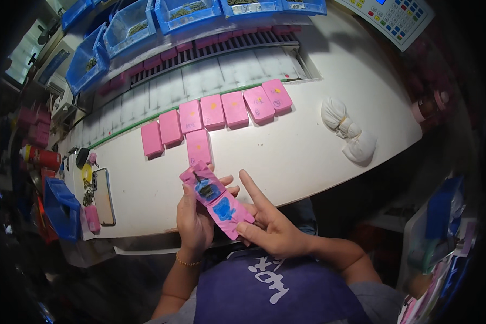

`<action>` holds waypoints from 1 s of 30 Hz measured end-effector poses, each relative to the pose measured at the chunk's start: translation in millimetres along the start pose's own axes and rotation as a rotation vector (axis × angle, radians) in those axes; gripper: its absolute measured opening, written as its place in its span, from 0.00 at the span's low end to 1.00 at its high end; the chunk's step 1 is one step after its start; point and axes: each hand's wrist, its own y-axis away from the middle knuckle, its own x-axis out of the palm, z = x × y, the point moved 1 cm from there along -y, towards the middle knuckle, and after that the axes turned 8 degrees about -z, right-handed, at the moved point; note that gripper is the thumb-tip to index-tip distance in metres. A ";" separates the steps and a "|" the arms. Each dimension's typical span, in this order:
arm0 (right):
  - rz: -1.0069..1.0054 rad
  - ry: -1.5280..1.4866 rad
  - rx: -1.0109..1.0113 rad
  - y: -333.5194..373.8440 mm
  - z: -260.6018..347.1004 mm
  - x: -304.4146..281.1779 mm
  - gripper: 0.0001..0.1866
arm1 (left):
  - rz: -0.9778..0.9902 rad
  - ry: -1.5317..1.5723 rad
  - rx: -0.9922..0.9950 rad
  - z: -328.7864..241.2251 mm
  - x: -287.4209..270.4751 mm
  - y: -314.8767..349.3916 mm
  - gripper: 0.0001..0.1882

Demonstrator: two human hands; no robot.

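Observation:
A pink rubber mould [213,200] lies opened out into two halves between my hands, over the table's near edge. Blue patches show on both inner faces, and something dark and ridged sits in the upper half. My left hand [193,222] holds it from the left and beneath, thumb along its side. With the thumb on its lower right end, my right hand [275,229] grips the mould too, its index finger stretched out. Just beyond the upper half lies a closed pink block [198,147], partly covered by the mould and fingertips.
Several pink blocks [190,116] stand in a row on the white table [286,156]. A knotted white cloth bag [348,131] lies right; a phone [103,197] lies left near a blue bin [62,208]. Blue bins [129,29] line the far shelf. A keypad panel [397,19] is far right.

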 end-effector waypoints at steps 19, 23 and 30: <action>-0.049 0.069 -0.016 7.8 -10.5 15.1 0.51 | -0.111 0.314 -0.331 -8.2 25.1 2.7 0.31; -0.041 0.046 -0.022 7.8 -13.7 14.5 0.51 | -0.121 0.298 -0.336 -7.8 25.4 2.7 0.31; -0.033 0.012 0.003 7.5 -9.2 16.9 0.51 | -0.129 0.289 -0.322 -7.4 27.1 2.1 0.30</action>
